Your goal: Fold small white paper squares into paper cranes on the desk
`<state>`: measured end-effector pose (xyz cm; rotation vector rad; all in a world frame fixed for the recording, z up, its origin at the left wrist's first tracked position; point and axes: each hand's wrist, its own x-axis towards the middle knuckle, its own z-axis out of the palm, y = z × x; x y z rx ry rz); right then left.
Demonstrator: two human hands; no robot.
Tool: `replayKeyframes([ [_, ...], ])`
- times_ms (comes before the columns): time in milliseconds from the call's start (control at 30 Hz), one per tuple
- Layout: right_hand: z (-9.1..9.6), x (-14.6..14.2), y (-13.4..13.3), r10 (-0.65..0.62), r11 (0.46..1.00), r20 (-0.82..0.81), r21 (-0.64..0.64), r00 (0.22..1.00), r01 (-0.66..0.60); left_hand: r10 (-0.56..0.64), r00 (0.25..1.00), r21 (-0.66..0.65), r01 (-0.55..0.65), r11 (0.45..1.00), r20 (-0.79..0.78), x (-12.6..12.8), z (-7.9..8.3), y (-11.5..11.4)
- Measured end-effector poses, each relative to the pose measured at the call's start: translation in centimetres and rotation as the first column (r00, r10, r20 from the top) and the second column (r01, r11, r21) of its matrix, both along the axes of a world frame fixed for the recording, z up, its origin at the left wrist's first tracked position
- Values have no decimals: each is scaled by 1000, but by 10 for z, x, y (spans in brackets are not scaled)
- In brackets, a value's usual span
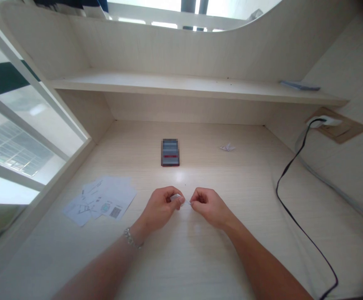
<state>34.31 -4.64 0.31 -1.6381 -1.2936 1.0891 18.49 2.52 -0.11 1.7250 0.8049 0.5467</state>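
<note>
Over the middle of the desk, my left hand pinches a small piece of white paper between thumb and fingers. Close beside it, my right hand is closed at the thin end of the same white piece, which spans the narrow gap between both hands. Most of the paper is hidden by my fingers. Farther back on the right lies a little heap of white paper scraps. Several printed white sheets, one with a square code, overlap to the left of my left hand.
A phone-like dark device with a blurred screen lies beyond my hands. A black cable runs from the wall socket down the right side. Above the desk is a shelf with a flat item. Railings border the left.
</note>
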Motion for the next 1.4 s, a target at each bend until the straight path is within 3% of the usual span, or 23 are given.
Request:
replayKeyframes([
  [233,0,12,0,-41,998,-27,43,999,42,105,994,-19,-104,994,44,-6,1,9],
  [400,2,2,1,-20,994,-25,110,999,23,41,999,1,-41,999,30,0,4,0],
  [567,0,-3,2,-6,998,53,70,999,2,47,999,-4,-47,999,13,3,4,-5],
  [867,-1,10,3,-69,994,-61,85,996,74,163,979,-39,-159,986,123,-1,2,-1],
  [1233,4,-8,0,-68,976,-124,197,990,92,185,964,-41,-181,983,192,3,4,-7],
  [1400,-4,-7,5,-106,972,-257,177,961,154,169,969,-53,-162,985,180,6,4,-10],
])
